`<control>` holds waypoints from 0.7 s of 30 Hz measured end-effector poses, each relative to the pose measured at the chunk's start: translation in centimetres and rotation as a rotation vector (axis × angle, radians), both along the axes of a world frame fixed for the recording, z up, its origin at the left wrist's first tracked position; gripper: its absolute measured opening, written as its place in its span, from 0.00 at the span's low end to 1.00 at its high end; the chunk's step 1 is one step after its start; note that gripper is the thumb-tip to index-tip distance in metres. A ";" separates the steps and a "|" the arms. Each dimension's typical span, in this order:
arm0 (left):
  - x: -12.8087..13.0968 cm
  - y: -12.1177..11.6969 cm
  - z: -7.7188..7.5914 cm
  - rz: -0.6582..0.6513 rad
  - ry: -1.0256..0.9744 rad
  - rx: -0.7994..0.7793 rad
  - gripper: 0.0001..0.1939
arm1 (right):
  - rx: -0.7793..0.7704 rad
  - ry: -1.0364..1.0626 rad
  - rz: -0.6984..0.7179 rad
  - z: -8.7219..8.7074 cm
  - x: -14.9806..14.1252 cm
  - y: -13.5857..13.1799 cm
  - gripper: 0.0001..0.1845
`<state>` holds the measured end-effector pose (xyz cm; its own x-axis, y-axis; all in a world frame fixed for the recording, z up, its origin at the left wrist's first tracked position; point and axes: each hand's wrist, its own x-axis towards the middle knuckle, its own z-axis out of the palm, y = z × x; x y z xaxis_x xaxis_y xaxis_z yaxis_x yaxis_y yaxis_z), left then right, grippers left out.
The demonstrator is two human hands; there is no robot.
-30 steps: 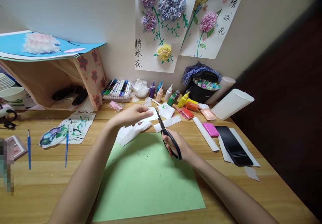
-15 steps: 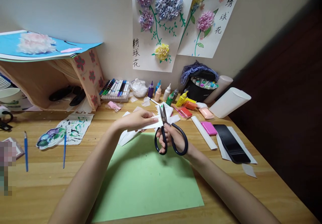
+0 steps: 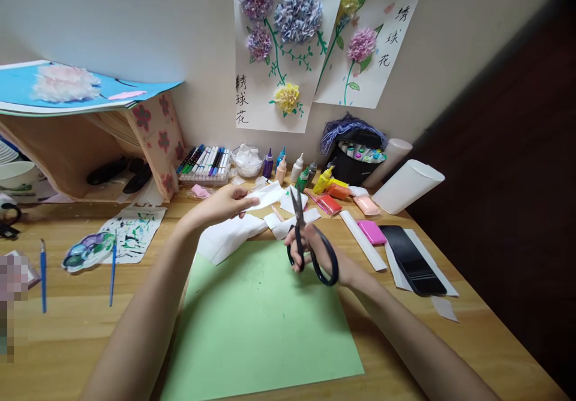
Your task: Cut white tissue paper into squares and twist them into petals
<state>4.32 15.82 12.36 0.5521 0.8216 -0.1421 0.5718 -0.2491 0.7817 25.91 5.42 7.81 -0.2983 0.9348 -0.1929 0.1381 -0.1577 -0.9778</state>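
Between the thumb and fingers of my left hand (image 3: pixel 227 205) is a strip of white paper (image 3: pixel 270 193), its free end pointing right. My right hand (image 3: pixel 317 248) has its fingers through the black handles of a pair of scissors (image 3: pixel 297 209), blades up and slightly parted. The blades stand apart from the strip. Below my left hand lies a larger piece of white paper (image 3: pixel 231 236), partly over the far edge of a green sheet (image 3: pixel 270 323). Further white scraps (image 3: pixel 294 224) lie behind the scissors.
Paint bottles (image 3: pixel 297 168), a marker set (image 3: pixel 204 164) and a bowl of white paper (image 3: pixel 247 161) line the wall. Clay packets (image 3: pixel 328 204) and a black phone (image 3: pixel 413 261) lie right. Left are a brush (image 3: pixel 112 272), a paint-stained paper (image 3: pixel 135 233) and a box (image 3: pixel 155 143).
My left hand has drawn the paper strip left and up, away from the scissors. My right hand, with the scissors, has shifted slightly right and down.
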 end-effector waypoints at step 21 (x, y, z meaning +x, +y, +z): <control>1.1 -0.5 -0.8 -0.096 -0.011 -0.031 0.22 | -0.036 -0.170 0.150 -1.7 -0.4 -0.6 0.37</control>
<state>5.47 15.36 11.54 0.6295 0.7604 -0.1599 0.5379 -0.2779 0.7959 25.54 4.77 6.10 -0.3941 0.8737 -0.2851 0.3251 -0.1576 -0.9324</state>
